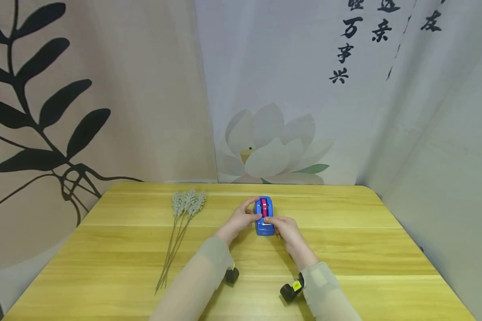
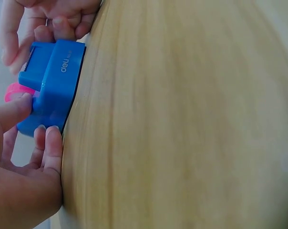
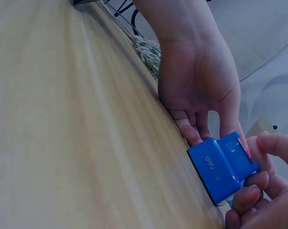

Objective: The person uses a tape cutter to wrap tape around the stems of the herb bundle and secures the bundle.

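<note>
A blue tape dispenser (image 1: 265, 230) with a pink roll (image 1: 264, 207) in it stands on the wooden table. My left hand (image 1: 241, 219) grips its roll end from the left; in the left wrist view the thumb rests by the pink roll (image 2: 20, 90) and fingertips press the blue side (image 2: 63, 71). On the other side my right hand (image 1: 288, 230) holds the dispenser near its toothed cutter, fingers curled against the end in the right wrist view. Whether it pinches a strip of tape, I cannot tell.
Several pale grey-green flower stems (image 1: 189, 203) lie to the left of my left hand on the table (image 1: 345, 249). Behind the far edge hangs a printed curtain (image 1: 281, 89). Black wrist cameras (image 1: 291, 292) sit at both cuffs.
</note>
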A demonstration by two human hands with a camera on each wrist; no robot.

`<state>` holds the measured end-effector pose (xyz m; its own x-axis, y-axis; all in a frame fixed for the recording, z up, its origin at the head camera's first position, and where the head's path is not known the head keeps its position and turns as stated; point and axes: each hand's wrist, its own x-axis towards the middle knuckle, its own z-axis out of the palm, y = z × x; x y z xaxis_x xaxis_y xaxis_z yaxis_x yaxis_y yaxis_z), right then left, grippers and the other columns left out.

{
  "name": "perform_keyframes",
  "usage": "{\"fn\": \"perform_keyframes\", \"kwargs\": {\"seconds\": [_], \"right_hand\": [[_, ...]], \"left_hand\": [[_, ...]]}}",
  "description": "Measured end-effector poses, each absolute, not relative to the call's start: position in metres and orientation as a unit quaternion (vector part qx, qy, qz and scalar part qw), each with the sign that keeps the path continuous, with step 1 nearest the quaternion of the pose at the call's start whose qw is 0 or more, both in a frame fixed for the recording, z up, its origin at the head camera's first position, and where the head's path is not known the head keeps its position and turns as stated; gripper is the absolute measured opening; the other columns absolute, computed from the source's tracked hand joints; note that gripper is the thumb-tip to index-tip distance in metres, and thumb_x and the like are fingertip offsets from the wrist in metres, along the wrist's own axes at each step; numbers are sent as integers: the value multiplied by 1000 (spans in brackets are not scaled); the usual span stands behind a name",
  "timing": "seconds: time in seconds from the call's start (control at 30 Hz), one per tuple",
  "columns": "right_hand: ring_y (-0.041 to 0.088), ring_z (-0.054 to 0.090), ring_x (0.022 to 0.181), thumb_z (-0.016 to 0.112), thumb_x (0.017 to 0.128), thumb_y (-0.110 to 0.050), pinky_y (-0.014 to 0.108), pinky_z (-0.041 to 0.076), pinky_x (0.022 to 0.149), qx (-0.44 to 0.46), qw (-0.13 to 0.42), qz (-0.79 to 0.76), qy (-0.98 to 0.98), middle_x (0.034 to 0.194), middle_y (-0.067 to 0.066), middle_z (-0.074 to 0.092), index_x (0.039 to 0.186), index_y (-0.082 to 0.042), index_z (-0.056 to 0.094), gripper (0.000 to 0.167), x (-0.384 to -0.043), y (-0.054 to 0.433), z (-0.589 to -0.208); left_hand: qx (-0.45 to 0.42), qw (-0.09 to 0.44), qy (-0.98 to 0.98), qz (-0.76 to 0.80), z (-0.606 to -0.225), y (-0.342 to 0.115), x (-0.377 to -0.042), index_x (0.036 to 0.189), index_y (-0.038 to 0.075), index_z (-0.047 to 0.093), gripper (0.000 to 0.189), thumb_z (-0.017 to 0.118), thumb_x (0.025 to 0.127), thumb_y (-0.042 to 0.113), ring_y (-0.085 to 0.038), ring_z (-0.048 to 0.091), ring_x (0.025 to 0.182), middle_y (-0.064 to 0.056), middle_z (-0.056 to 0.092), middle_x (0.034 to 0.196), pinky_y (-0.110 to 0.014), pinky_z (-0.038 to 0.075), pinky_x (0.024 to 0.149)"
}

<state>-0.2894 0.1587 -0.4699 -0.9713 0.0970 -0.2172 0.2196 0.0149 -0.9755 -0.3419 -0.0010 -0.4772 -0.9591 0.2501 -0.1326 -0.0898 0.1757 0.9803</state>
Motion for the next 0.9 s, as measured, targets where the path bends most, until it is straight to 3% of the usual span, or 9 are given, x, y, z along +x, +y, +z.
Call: {"fn": "perform_keyframes", "kwargs": {"seconds": [0.13, 0.4, 0.73, 0.9], "right_hand": [[14, 39, 62, 75, 83, -21, 28, 31, 59, 109, 43, -693, 712, 60, -4, 43, 93, 5, 71, 28, -289, 158, -468], [16, 39, 65, 73, 87, -23, 30, 31, 63, 105, 35, -671, 733, 60, -3, 39, 96, 7, 72, 32, -283, 162, -467], [16, 40, 67, 73, 86, -25, 30, 33, 65, 98, 50, -644, 757, 68, -1, 45, 96, 5, 73, 31, -274, 164, -465], [15, 38, 63, 74, 86, -24, 29, 32, 62, 94, 51, -641, 760, 62, -3, 40, 95, 6, 73, 31, -271, 164, -467]], "left_hand": [[49, 133, 755, 640, -477, -1, -342, 142, 26, 50, 57, 68, 91, 11, -19, 47, 81, -8, 48, 92, -27, 45, 64], [51, 136, 759, 634, -474, 1, -342, 140, 31, 51, 56, 70, 90, 13, -19, 47, 78, -8, 47, 92, -27, 44, 63], [40, 136, 762, 632, -472, -1, -342, 141, 31, 50, 57, 69, 90, 13, -20, 48, 82, -9, 48, 96, -28, 46, 67], [43, 136, 761, 633, -474, -2, -341, 141, 29, 50, 57, 69, 90, 12, -20, 48, 82, -9, 49, 95, -27, 45, 65]]}}
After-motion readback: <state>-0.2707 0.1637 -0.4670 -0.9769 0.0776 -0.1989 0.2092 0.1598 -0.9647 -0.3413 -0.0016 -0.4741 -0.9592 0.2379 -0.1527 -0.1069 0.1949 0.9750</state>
